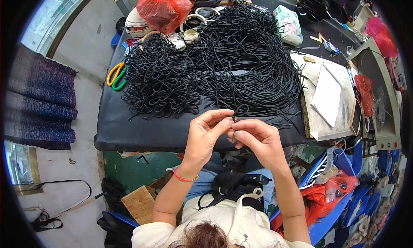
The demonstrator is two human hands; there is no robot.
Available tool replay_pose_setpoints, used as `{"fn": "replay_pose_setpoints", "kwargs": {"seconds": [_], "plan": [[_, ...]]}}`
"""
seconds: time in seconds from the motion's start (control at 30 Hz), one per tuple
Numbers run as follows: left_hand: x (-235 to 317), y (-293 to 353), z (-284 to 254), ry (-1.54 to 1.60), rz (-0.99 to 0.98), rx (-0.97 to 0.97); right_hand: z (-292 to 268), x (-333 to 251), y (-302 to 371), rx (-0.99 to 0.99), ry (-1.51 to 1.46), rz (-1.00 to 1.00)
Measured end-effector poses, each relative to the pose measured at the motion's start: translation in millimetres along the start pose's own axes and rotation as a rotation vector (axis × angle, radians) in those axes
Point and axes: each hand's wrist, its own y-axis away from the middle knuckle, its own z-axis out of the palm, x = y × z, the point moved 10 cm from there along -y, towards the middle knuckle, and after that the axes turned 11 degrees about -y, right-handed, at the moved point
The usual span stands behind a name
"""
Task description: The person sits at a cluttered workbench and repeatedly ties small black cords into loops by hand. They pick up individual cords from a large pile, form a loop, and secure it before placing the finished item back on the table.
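Observation:
Both hands meet above the front edge of the black-covered table. My left hand pinches a thin black cord between thumb and fingertips. Close beside it, my right hand has its fingers curled together at the same cord, whose small loop stands up over the fingertips. The exact crossing of the cord is hidden by the fingers. Just beyond lies a wide heap of long black cords. To its left is a tangled pile of looped black cords.
Scissors with yellow and green handles lie at the table's left edge. A red plastic bag sits at the back left, a tissue pack at the back. On the right are a board with white paper and a grey metal frame.

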Motion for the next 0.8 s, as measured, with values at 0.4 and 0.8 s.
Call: {"fn": "replay_pose_setpoints", "kwargs": {"seconds": [0.4, 0.8], "plan": [[6, 11, -3, -0.077, 0.182, 0.248, -8, -22, 6, 0.393, 0.483, -0.273], [17, 8, 10, -0.445, 0.139, -0.013, -22, 4, -13, 0.192, 0.067, -0.026]]}}
